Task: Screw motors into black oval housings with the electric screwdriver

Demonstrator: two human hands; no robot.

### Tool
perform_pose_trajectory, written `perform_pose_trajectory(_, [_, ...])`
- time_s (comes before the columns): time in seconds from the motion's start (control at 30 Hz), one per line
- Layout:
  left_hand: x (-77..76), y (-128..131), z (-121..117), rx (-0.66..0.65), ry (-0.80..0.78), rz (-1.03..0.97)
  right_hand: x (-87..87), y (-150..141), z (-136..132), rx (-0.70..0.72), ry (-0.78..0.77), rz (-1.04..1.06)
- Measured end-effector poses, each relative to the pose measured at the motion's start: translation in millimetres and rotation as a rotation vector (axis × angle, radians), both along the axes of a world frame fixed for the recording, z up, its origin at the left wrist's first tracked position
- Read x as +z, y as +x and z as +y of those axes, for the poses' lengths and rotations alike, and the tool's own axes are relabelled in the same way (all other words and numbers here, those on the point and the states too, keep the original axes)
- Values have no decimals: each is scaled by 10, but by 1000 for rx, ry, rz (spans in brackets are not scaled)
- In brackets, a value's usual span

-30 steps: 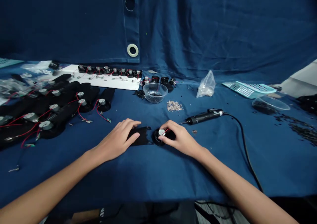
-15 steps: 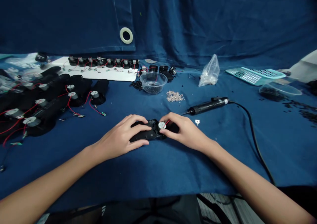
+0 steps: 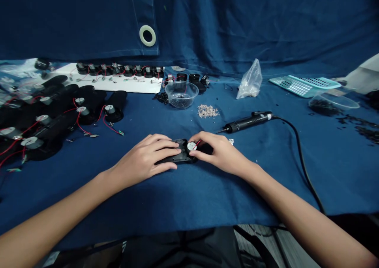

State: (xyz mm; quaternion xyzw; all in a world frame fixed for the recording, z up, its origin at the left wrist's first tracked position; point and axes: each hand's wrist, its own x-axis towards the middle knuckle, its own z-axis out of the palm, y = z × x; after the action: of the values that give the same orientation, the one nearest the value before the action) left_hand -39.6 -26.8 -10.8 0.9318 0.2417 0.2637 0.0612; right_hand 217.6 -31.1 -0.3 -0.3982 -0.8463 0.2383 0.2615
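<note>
A black plastic housing lies on the blue cloth in front of me. My left hand rests over its left part, fingers pressing on its top and front edge. At the housing's right end sits a small round motor with a whitish face and a red wire. My right hand pinches this motor between thumb and index finger. Beyond that hand lies an electric screwdriver, its bit pointing left. A small white part lies partly hidden behind my right hand.
Several black housings with wired motors lie at left, more on a white board. Further back are a clear bowl, a pile of screws and a plastic bag. At right are a turquoise basket and a cord.
The view has shifted slightly, so everything appears a little higher. Both hands stay on the housing and motor; the right hand now partly covers the small white part.
</note>
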Motion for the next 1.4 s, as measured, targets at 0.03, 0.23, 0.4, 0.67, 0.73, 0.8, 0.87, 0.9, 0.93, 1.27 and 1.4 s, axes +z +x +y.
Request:
perform_pose_trajectory(0.03, [5,2,-3,2,-1,1,-1,-1,-1,2,0,2])
perform_pose_trajectory(0.23, [17,20,-22,16,-1,21,-12,-2,-4,3,10,8])
perform_pose_trajectory(0.4, [28,21,-25,20,24,63,-3,-5,-11,-9,10,8])
perform_pose_trajectory(0.67, [56,35,-31,8,52,94,-14,-10,-14,-13,-7,11])
perform_pose_trajectory(0.73, [60,42,-30,1,56,96,-17,-9,-16,-15,-7,10])
perform_pose_trajectory(0.8, [66,45,-27,1,66,103,-14,-9,-17,-13,-2,7])
perform_pose_trajectory(0.87, [70,48,-23,2,79,112,-10,-11,-17,4,0,6])
perform_pose_trajectory(0.9, [71,49,-21,3,84,115,-9,-13,-14,17,3,5])
perform_pose_trajectory(0.93, [69,51,-19,2,88,114,-9,-15,-8,29,7,-5])
perform_pose_trajectory(1.27, [134,41,-13,29,-15,148,-4,-40,100,106,-1,-130])
perform_pose_trajectory(1.4, [354,184,106,-8,-111,179,18,-38,103,106,-13,-149])
